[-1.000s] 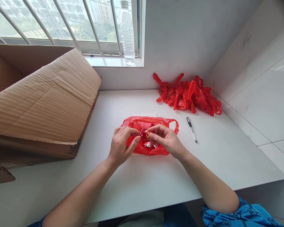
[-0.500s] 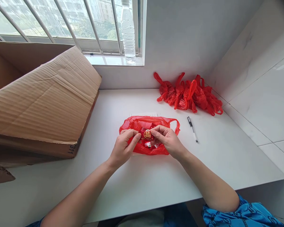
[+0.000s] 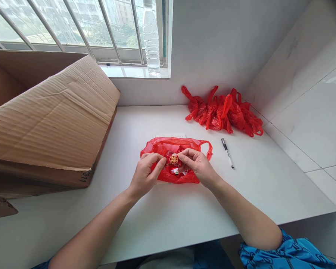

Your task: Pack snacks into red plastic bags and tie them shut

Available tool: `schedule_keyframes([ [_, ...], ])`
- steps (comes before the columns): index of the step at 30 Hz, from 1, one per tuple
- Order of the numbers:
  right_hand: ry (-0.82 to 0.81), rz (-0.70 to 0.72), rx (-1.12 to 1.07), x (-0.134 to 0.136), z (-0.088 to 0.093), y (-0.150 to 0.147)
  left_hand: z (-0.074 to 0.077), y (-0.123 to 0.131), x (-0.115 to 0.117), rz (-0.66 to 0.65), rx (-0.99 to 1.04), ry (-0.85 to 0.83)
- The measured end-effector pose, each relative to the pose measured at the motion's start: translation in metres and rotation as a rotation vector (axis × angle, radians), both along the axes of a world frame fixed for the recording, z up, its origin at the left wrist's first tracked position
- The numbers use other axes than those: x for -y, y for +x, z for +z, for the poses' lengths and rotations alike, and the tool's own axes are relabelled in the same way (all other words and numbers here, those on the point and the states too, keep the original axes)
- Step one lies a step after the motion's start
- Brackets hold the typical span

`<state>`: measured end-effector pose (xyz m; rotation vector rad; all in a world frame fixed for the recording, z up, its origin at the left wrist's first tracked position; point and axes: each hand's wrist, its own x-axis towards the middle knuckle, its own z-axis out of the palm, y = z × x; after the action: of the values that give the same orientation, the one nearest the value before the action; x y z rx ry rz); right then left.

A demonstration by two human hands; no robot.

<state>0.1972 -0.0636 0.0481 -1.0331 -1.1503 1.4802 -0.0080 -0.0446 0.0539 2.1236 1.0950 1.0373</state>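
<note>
A red plastic bag (image 3: pixel 194 146) lies on the white table (image 3: pixel 168 224) in front of me, with small wrapped items showing inside it. Over the bag, my left hand (image 3: pixel 145 175) and my right hand (image 3: pixel 198 167) pinch the two ends of a small red packet (image 3: pixel 173 159) with a round gold emblem. Both hands have their fingers closed on it. A white sheet of paper (image 3: pixel 170 136) peeks out from under the bag's far edge.
A heap of tied red plastic bags (image 3: pixel 222 112) lies at the back right against the wall. A pen (image 3: pixel 227 152) lies right of the open bag. A big cardboard box (image 3: pixel 44 119) fills the left side. A clear water bottle (image 3: pixel 152 37) stands on the window sill.
The packet has turned so that its gold emblem faces up, and both hands now pinch its ends. The hands barely shifted over the bag.
</note>
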Motion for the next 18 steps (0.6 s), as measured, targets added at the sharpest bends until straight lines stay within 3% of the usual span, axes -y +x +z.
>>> schedule_keyframes([
  [9, 0.090, -0.046, 0.108, 0.000, -0.004, 0.001, -0.001, -0.005, -0.004, 0.018, -0.171, 0.197],
  [15, 0.355, -0.303, 0.445, -0.003, 0.001, 0.017, -0.004, -0.009, -0.009, 0.004, -0.410, 0.375],
  [18, 0.395, -0.309, 0.530, -0.003, 0.003, 0.020, -0.006, -0.006, -0.006, -0.043, -0.459, 0.400],
])
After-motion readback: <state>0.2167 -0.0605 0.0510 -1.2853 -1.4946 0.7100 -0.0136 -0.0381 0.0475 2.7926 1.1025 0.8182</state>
